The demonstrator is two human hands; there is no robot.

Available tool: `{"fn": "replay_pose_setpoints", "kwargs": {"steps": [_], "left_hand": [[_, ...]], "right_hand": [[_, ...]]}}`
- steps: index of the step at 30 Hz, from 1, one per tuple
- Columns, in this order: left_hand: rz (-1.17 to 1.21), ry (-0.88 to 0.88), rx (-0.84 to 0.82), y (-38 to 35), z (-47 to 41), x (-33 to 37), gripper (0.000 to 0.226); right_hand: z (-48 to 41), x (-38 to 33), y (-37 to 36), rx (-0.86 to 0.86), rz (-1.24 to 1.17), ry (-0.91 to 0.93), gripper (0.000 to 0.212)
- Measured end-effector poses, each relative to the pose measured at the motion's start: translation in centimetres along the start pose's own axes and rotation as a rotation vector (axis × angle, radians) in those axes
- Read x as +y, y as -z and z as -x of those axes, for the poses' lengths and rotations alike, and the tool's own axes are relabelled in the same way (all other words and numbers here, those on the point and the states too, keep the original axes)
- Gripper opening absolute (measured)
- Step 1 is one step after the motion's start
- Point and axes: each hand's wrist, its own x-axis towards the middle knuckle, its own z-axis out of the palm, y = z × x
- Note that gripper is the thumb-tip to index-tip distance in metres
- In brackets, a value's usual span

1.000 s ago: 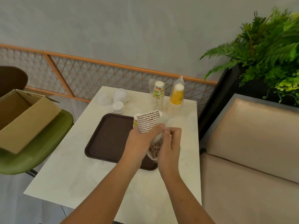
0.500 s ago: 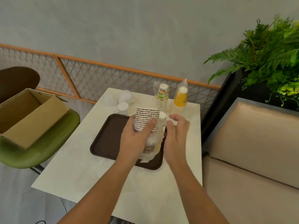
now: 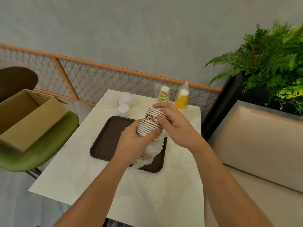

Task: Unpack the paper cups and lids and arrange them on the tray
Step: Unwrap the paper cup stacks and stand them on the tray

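A stack of patterned paper cups (image 3: 148,124) stands out of its clear plastic wrapper (image 3: 148,154) above the dark brown tray (image 3: 111,138). My left hand (image 3: 136,141) grips the lower part of the stack with the wrapper bunched below it. My right hand (image 3: 173,123) holds the top cups, which sit slightly lifted and tilted from the rest. Two more wrapped cup stacks stand at the table's far edge, one colourful (image 3: 164,95), one yellow (image 3: 181,99). Wrapped white lids (image 3: 123,109) lie at the far left of the table.
The white table (image 3: 91,177) is small, with a mesh fence behind it. An open cardboard box (image 3: 24,118) sits on a green chair (image 3: 41,149) to the left. A beige bench (image 3: 262,145) and a fern (image 3: 270,63) are on the right.
The stack went from lying sideways in my left hand to upright. My right hand let go of the wrapper, rose, and took hold of the top cups, lifting them slightly.
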Motion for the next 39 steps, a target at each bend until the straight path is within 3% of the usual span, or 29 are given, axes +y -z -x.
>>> {"fn": "replay_pose_setpoints", "kwargs": {"steps": [2, 6, 12, 16, 19, 22, 25, 27, 30, 34, 39], "left_hand": [[-0.038, -0.01, -0.02, 0.0, -0.1, -0.3, 0.029], [-0.079, -0.021, -0.036, 0.4, -0.5, -0.9, 0.039], [-0.011, 0.036, 0.043, 1.4, -2.6, -2.0, 0.042], [0.084, 0.088, 0.097, 2.0, -4.6, -2.3, 0.061], [0.122, 0.105, 0.096, 2.1, -6.3, -2.5, 0.056], [0.109, 0.122, 0.077, 2.1, -8.3, -3.1, 0.047], [0.11, 0.159, 0.084, 2.4, -10.2, -4.2, 0.058], [0.115, 0.19, 0.078, 2.6, -11.3, -5.3, 0.055], [0.12, 0.245, 0.064, 2.9, -12.7, -6.8, 0.048], [0.13, 0.297, 0.052, 3.1, -14.3, -8.5, 0.044], [0.095, 0.326, 0.02, 3.3, -16.0, -10.5, 0.056]], "right_hand": [[-0.2, 0.3, -0.1, 0.109, -0.043, -0.027, 0.02], [-0.8, 1.2, 0.6, 0.256, -0.096, -0.097, 0.04], [-1.1, 2.6, 1.9, 0.251, -0.382, -0.303, 0.015], [-1.4, 4.2, 2.1, 0.126, -0.566, -0.34, 0.062], [-2.4, 5.1, 1.7, -0.022, -0.467, -0.35, 0.085], [-4.1, 5.9, 0.7, -0.054, -0.321, -0.373, 0.076], [-6.0, 7.1, -0.4, 0.131, -0.285, -0.412, 0.053], [-7.1, 8.6, -1.1, 0.287, -0.345, -0.444, 0.049], [-8.7, 11.1, -2.5, 0.433, -0.213, -0.462, 0.057], [-9.9, 15.2, -4.7, 0.492, -0.03, -0.437, 0.067], [-9.5, 19.2, -7.0, 0.531, 0.008, -0.542, 0.079]]}}
